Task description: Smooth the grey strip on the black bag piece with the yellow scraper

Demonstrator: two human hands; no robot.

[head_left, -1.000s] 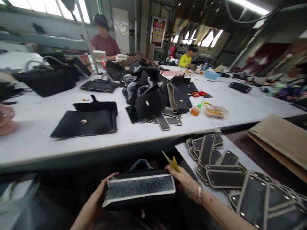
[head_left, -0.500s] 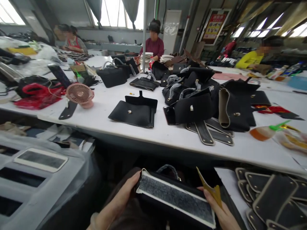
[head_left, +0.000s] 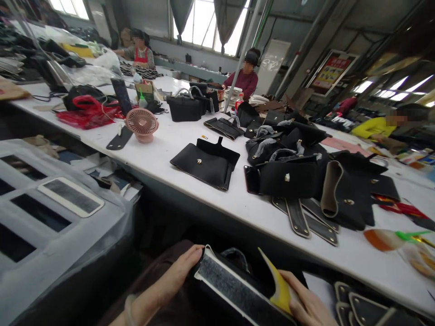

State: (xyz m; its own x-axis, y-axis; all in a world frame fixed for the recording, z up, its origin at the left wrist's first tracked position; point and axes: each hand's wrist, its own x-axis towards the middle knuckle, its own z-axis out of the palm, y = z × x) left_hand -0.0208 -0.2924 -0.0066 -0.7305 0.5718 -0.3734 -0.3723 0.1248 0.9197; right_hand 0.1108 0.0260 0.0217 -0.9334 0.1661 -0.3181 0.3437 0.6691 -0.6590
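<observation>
Long and white, the worktable (head_left: 190, 181) runs across a busy workshop with tall windows behind it, and three other people sit at its far side: one in a red apron (head_left: 138, 50), one in a maroon top (head_left: 245, 77), one in a yellow top (head_left: 375, 127). On the table, a flat black leather bag panel with a brass stud (head_left: 206, 162) lies alone near the middle. To its left stands one small pink desk fan (head_left: 142, 124), with a heap of red cord and black bags (head_left: 86, 108) beyond that. To the panel's right sits a pile of black unfinished bags (head_left: 288, 158), and three black strips with pale edging (head_left: 306, 219) poke out from under the pile. Farther right lies one orange glue bottle with a green nozzle (head_left: 390, 238).

Below the table's near edge, the person holds a black bag base with a grey fuzzy strip bordered in white (head_left: 231, 290). Their left hand (head_left: 180, 271) is closed around its left end, fingers curled over the corner. Their right hand (head_left: 306, 305) rests at its right end and pinches a yellow card scraper (head_left: 277, 283), which stands up tilted.
</observation>
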